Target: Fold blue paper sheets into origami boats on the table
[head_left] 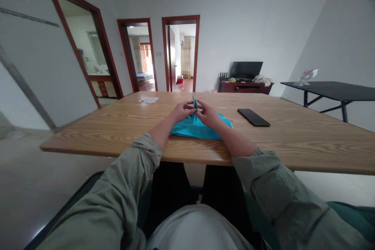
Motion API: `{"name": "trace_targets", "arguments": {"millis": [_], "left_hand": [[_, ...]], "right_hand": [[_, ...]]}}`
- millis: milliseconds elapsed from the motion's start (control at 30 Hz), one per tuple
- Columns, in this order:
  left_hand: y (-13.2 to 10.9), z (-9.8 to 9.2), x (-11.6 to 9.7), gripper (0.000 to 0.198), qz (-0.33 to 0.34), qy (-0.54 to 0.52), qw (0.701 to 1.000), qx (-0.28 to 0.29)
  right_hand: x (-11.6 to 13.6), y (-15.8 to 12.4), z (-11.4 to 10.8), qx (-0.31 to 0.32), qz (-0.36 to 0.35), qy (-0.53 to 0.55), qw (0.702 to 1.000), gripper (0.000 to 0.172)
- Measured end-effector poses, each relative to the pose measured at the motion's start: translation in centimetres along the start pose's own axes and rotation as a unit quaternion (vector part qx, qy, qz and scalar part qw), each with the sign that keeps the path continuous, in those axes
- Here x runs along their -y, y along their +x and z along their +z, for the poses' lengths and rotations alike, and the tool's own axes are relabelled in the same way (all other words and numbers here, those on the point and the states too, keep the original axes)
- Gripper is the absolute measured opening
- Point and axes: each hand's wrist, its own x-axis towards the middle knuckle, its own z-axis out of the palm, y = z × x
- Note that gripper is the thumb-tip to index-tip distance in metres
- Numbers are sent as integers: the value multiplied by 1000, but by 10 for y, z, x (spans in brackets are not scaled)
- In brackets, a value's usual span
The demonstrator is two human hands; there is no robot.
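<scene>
A bright blue sheet of paper (197, 129) lies partly folded on the wooden table (117, 125) in front of me. One corner of it stands up between my hands. My left hand (182, 111) pinches that raised corner from the left, fingers curled. My right hand (207, 114) grips the same fold from the right, fingertips meeting the left hand's. Both forearms rest over the sheet, hiding its near middle.
A black phone (253, 117) lies flat on the table to the right of the paper. A small white card (148, 100) sits at the far left of the tabletop. A black side table (331, 89) stands at the right wall, and doorways open behind.
</scene>
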Motion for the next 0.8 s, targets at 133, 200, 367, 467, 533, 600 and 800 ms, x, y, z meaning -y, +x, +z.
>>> {"name": "trace_targets", "arguments": {"millis": [133,200,367,467,533,600,800], "left_hand": [[1,5,1,52,46,102,992,-63],[0,7,-1,48,69,150,983,-82],[-2,3,-8,34,112,221,961,-123],[0,-4,-8,30,122,263,938,-188],[1,-8,-7,29,121,274,928,-222],[1,-10,-8,29,118,268,926,-239],[4,-8,-12,27,74,45,959,-269]], "right_hand": [[2,0,1,-30,8,-67,997,66],[1,0,1,-60,11,-113,992,59],[-3,3,-7,-100,26,-189,976,28],[-3,4,-12,-115,23,-218,969,23],[-1,4,-14,-123,25,-228,966,25],[2,2,-16,-124,31,-240,962,28],[10,-6,-14,-65,69,-317,944,51]]}}
